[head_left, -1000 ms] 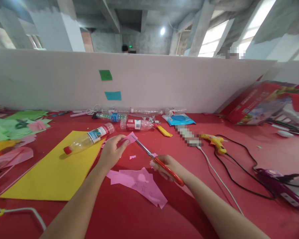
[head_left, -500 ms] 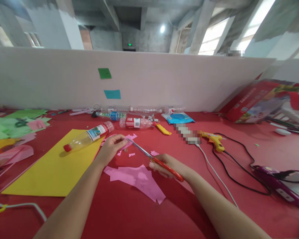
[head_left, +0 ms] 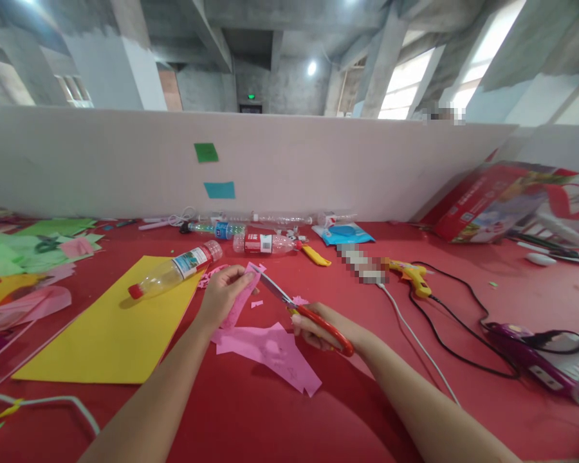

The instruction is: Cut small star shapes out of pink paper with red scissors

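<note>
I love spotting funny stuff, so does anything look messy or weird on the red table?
Yes, a bit messy. The big pink paper has uneven, notched edges, and little pink scraps lie scattered beyond it. Bottles lie on their sides instead of standing, one partly on the yellow sheet. Nothing looks spilled.

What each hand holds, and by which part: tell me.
Left hand: pink paper, pinched near its upper end. Right hand: scissors, held by the red handles.

In front of you, a long white partition panel (head_left: 318, 161) stood across twelve o'clock, behind a broad red tabletop (head_left: 347, 418). Above it, a round white light (head_left: 311, 67) shone at twelve, a grey-and-white square column (head_left: 109, 71) rose at ten, and bright, slanting windows (head_left: 408, 83) glared at one.
</note>
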A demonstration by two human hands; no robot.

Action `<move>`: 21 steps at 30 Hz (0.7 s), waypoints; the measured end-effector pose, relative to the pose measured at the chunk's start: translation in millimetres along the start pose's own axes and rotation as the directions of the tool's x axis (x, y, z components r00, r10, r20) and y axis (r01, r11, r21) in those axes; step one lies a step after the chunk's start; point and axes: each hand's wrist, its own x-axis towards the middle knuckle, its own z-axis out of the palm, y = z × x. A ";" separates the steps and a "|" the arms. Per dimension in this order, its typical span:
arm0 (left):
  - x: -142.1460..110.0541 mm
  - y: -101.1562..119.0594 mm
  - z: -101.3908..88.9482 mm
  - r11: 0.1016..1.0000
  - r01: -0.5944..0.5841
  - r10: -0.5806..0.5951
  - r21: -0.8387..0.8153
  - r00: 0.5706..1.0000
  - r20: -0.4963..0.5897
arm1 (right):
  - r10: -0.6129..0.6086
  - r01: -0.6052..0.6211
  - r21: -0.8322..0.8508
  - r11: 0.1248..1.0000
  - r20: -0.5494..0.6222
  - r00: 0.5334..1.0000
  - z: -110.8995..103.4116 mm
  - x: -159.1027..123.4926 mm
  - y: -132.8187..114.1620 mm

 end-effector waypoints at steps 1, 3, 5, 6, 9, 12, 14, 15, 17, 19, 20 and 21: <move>-0.7 0.3 1.1 1.000 0.008 -0.008 -0.023 1.000 -0.004 | -0.012 0.012 0.010 1.000 0.011 1.000 0.3 -0.3 0.3; -2.1 1.2 2.4 0.997 0.034 -0.034 -0.068 0.999 0.000 | -0.039 0.038 0.025 0.999 0.037 0.999 0.7 -0.9 0.7; -3.3 2.5 2.9 0.995 0.050 -0.049 -0.085 0.999 0.008 | -0.056 0.054 0.029 0.998 0.047 0.997 1.7 -1.2 1.2; -4.0 3.4 3.1 0.996 0.045 -0.045 -0.076 0.999 0.007 | -0.059 0.058 0.029 0.998 0.045 0.997 2.8 -1.1 1.6; -6.1 6.4 5.3 1.000 0.003 -0.004 -0.016 1.000 -0.015 | -0.046 0.045 0.059 0.997 0.021 0.999 8.9 0.1 2.8; -8.7 9.5 10.6 1.000 -0.003 0.002 -0.016 0.998 -0.059 | -0.019 0.021 0.116 0.993 -0.020 1.000 17.7 1.6 4.0; -10.3 10.9 14.5 0.999 0.016 -0.020 -0.049 0.996 -0.083 | -0.007 0.014 0.135 0.991 -0.053 0.999 23.0 2.4 4.8; -10.9 11.3 16.1 0.998 0.026 -0.032 -0.064 0.995 -0.090 | 0.003 0.006 0.141 0.990 -0.062 0.998 25.3 2.6 5.1; -11.9 11.3 18.4 0.995 0.042 -0.050 -0.089 0.994 -0.095 | 0.014 -0.002 0.163 0.987 -0.071 0.997 28.8 2.6 5.6; -12.5 10.5 19.5 0.992 0.054 -0.065 -0.112 0.993 -0.099 | 0.001 0.017 0.166 0.986 -0.106 0.994 31.2 2.1 5.4; -12.7 10.1 19.7 0.991 0.059 -0.072 -0.124 0.992 -0.102 | 0.001 0.017 0.157 0.987 -0.114 0.993 32.1 1.7 4.9; -12.9 9.8 19.8 0.989 0.063 -0.077 -0.133 0.992 -0.103 | 0.000 0.018 0.146 0.989 -0.125 0.992 32.7 1.3 4.2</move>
